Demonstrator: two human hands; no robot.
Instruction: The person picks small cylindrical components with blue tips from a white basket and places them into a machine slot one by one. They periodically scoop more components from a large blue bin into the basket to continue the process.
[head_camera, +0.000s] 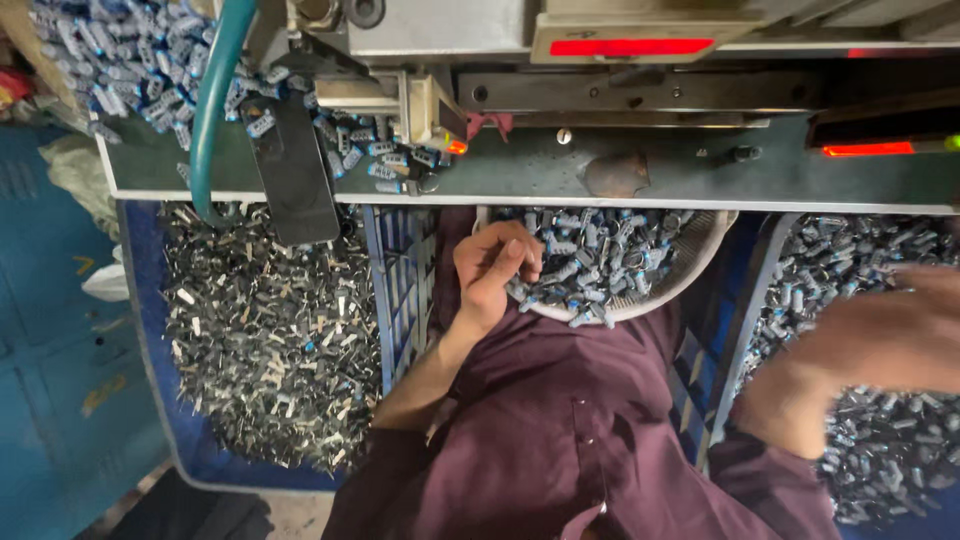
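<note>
Left hand (497, 268) curled, pinching small blue-capped metal parts (600, 255) from the lap basket (700, 262) set within easy reach; right hand (890, 335) (motion-blurred, grip unreadable) hovers over the bin (770, 262).

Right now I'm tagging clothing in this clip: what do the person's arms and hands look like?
Both hands are bare: no gloves, rings or watch visible. The left hand is sharp; the right hand is motion-blurred. The arms wear dark maroon sleeves pushed up, forearms uncovered, matching a maroon shirt.

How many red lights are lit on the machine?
3: a long red bar at top centre, a shorter red strip at right, and a small orange-red lamp left of centre. Others may be hidden.
</note>
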